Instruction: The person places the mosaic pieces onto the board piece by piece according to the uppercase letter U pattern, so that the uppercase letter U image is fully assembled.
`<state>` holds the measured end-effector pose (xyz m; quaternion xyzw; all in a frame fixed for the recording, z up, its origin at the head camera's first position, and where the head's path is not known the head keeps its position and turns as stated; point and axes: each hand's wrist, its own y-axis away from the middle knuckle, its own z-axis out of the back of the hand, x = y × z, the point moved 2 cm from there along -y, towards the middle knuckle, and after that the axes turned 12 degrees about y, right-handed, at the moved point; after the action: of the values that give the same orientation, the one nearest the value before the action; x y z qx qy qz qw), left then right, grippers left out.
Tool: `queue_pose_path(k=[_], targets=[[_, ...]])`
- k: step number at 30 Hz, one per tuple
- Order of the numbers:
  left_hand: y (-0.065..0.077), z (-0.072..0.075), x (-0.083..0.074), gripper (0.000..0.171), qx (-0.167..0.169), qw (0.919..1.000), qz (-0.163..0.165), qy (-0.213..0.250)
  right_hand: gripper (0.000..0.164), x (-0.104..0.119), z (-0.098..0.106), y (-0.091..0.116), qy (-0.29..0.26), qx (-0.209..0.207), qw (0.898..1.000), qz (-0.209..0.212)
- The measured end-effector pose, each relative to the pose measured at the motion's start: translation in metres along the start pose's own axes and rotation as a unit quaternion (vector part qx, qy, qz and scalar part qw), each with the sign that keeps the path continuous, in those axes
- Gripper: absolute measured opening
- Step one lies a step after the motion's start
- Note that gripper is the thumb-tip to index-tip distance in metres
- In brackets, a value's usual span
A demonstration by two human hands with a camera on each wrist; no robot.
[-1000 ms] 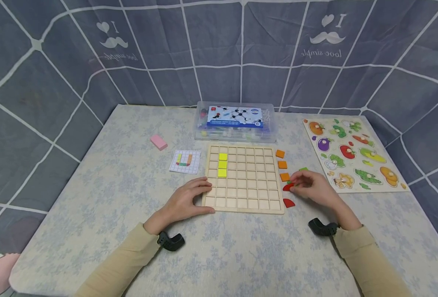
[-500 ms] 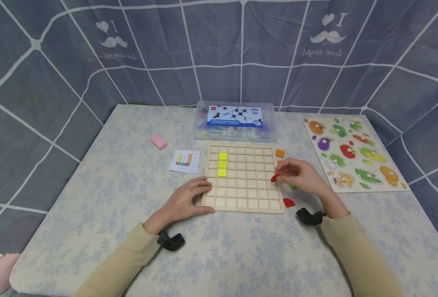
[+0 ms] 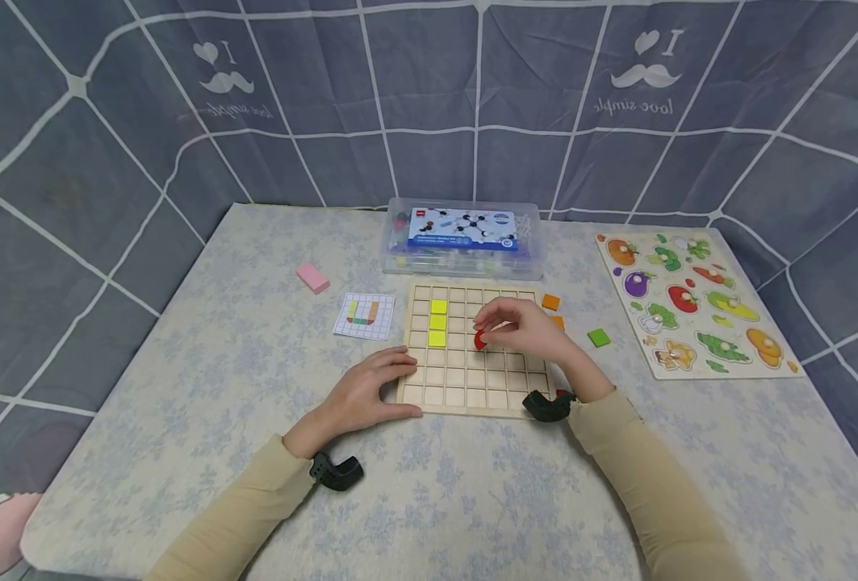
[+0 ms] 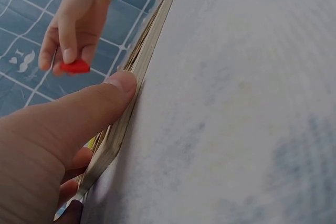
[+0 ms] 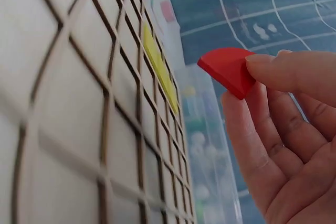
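Between thumb and index finger, my right hand [image 3: 529, 329] pinches a red quarter-circle tile [image 5: 223, 66] over the middle of the wooden grid board [image 3: 465, 399]. In the right wrist view the tile is held up, apart from the grid. My left hand [image 3: 359, 394] rests at the board's near left corner, thumb [image 4: 124, 83] along the front edge and fingers at the left side. Three yellow square tiles [image 3: 437, 323] sit in a column on the board's left part. Orange tiles [image 3: 550, 302] lie right of the board, partly hidden by my right hand.
A green tile [image 3: 599, 337] lies farther right, near a vegetable puzzle board [image 3: 659, 278]. Left of the grid are a pattern card [image 3: 381, 329] and a pink block [image 3: 313, 278]. A clear plastic kit box [image 3: 465, 265] stands behind. Another red tile [image 3: 562, 394] shows behind the right wrist camera.
My right hand has picked up the red tile from beside the board and carried it left over the grid. The green tile is now uncovered. My left hand has stayed put.
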<state>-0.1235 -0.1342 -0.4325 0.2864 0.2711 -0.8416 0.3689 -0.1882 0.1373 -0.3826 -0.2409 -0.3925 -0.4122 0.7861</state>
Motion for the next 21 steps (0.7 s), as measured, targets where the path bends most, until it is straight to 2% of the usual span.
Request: queue_pose_path(k=[5, 11, 21], targets=[[-0.001, 0.0, -0.001, 0.063, 0.0, 1.0, -0.002, -0.006, 0.02, 0.006, -0.021, -0.016, -0.005, 0.025, 1.0, 0.01], [-0.001, -0.001, -0.001, 0.064, 0.0, 1.0, 0.0, -0.006, 0.017, 0.01, -0.039, -0.029, 0.02, 0.037, 0.999, 0.001], [0.0, 0.0, -0.001, 0.063, -0.001, 1.0, 0.0, -0.001, 0.019, 0.006, -0.055, -0.036, 0.017, 0.05, 0.999, -0.003]])
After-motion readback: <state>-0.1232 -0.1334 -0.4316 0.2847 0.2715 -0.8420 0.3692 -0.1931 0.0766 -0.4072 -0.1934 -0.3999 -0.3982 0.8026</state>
